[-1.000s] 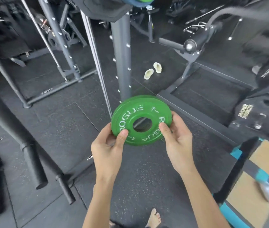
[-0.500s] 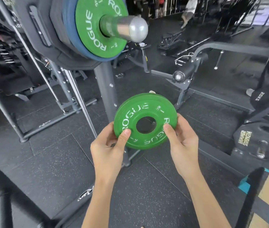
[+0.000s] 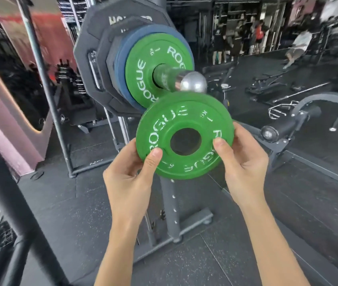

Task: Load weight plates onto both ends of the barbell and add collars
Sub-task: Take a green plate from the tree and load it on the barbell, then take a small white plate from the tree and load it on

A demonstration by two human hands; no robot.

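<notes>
Green and stamped with white ROGUE lettering and a 1 KG mark, the small loose plate (image 3: pixel 164 124) sits at the centre of the frame, held in the air with its printed face turned toward the camera and its centre hole open. The left hand (image 3: pixel 131 178) grips its lower-left edge, thumb flat on the face and fingers curled out of sight behind the rim. The right hand (image 3: pixel 244 168) grips the right edge the same way, its thumb pressed just beside the hole. The plate's top edge lies directly below the rounded steel end of the barbell sleeve (image 3: pixel 186 81), which points toward the right of the frame; whether the two touch cannot be told. Further up the sleeve, in the upper middle of the frame, a matching loaded green plate (image 3: pixel 143 65) sits flush against a blue plate (image 3: pixel 120 54). Behind that come a smaller black plate (image 3: pixel 110 48) and a large black plate (image 3: pixel 87 38), all stacked together. No collar shows on the bare stretch of sleeve. A grey rack upright (image 3: pixel 170 205) runs down from under the held plate to the speckled black rubber floor (image 3: pixel 225 254) in the lower part of the frame.
</notes>
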